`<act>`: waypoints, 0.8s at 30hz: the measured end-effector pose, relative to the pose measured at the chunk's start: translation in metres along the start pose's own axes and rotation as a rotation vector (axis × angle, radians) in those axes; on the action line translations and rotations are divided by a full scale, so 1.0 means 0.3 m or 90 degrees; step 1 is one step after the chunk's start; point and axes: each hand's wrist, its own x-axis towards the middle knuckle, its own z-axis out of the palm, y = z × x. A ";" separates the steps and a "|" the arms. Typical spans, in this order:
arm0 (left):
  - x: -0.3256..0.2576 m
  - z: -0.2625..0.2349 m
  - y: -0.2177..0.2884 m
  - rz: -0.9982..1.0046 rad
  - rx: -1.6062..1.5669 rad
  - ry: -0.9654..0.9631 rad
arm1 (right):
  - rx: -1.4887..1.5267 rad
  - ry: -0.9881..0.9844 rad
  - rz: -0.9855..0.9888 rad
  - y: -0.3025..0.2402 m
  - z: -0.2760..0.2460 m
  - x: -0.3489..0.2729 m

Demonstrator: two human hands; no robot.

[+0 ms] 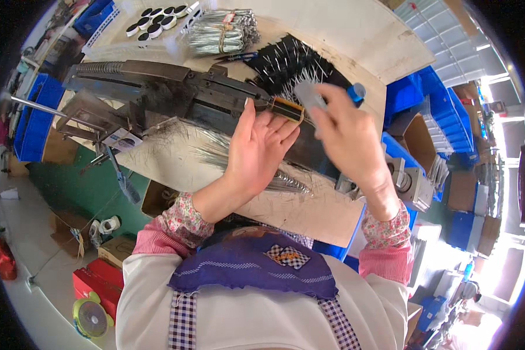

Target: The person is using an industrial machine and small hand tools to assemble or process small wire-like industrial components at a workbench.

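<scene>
My left hand (261,149) lies flat and open, fingers spread, palm down against the long dark metal machine (169,93), just beside its small brass-coloured block (288,109). My right hand (347,137) is blurred and closed on a flat grey tool (309,95) with a blue end (356,91), held above a black block studded with silver pins (289,64). Loose thin silver pins (213,153) lie on the worn wooden table (309,213) under my left wrist.
Bundles of silver pins (221,32) and a tray of black-and-white round caps (160,20) sit at the far side. Blue bins (443,111) stack at right, another blue bin (32,119) at left. Cardboard boxes, a red box (96,280) and a small fan (90,318) are on the floor.
</scene>
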 end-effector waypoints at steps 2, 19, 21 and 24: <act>0.010 -0.002 -0.003 0.015 -0.019 0.032 | -0.153 -0.080 -0.099 -0.004 0.031 -0.021; 0.007 -0.062 -0.132 -0.017 0.076 0.140 | -0.024 -0.255 0.101 0.083 0.099 -0.429; 0.018 -0.075 -0.193 -0.091 0.122 0.218 | -0.030 -0.221 0.169 0.182 0.171 -0.587; -0.052 -0.048 -0.208 -0.089 0.210 0.242 | -0.030 -0.179 0.156 0.272 0.237 -0.664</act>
